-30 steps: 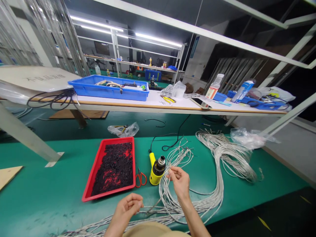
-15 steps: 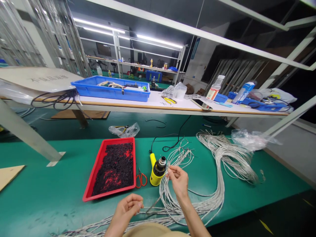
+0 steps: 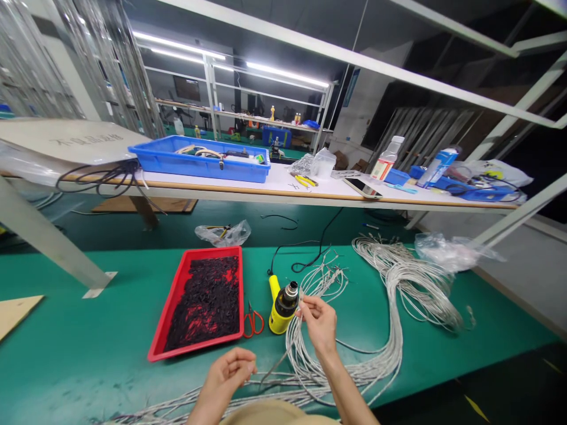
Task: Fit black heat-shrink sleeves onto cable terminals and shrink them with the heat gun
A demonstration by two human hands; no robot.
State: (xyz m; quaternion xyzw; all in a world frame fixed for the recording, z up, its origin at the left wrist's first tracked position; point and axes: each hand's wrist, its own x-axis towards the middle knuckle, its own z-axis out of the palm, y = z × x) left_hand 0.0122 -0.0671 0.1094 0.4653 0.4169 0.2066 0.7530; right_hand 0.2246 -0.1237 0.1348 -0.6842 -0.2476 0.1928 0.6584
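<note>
My right hand (image 3: 319, 323) pinches a thin white cable, its fingertips just right of the nozzle of a yellow and black heat gun (image 3: 280, 319). The heat gun stands nozzle up on the green bench. Lower and to the left, my left hand (image 3: 231, 372) is closed in a pinch; whatever lies between its fingertips is too small to make out. Looped white cables (image 3: 297, 348) spread beneath and around my right hand. Red-handled scissors (image 3: 254, 323) lie between the heat gun and a red tray (image 3: 161, 337) full of short black pieces.
Another bundle of white cables (image 3: 392, 295) curves across the right side. Behind the bench runs a raised shelf (image 3: 283, 188) with a blue tray (image 3: 199, 168), yellow-handled pliers (image 3: 305, 180), a phone (image 3: 362, 188) and a bottle (image 3: 386, 162). A slanted white post (image 3: 53, 236) stands at left.
My right hand has shifted very slightly left toward the heat gun's nozzle. My left hand has hardly moved, and everything else stays in place.
</note>
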